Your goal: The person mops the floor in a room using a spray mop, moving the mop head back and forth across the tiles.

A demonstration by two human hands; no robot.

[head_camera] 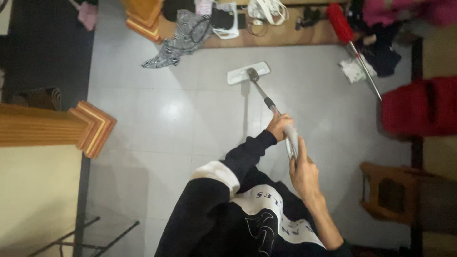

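A flat mop with a white rectangular head (248, 73) rests on the pale tiled floor (166, 119). Its metal handle (264, 97) slants back toward me. My left hand (278, 125), in a black sleeve with a white band, grips the handle lower down. My right hand (303, 170), with a bare forearm, grips the grey upper end of the handle just behind the left hand. The mop head lies near a brown mat edge with clothes.
A striped cloth (178, 40) and cables lie on the brown strip at the top. A red duster with a metal pole (351, 43) leans at the top right. A red seat (419, 105) and a wooden stool (388, 190) stand on the right; wooden pillar bases (93, 126) on the left.
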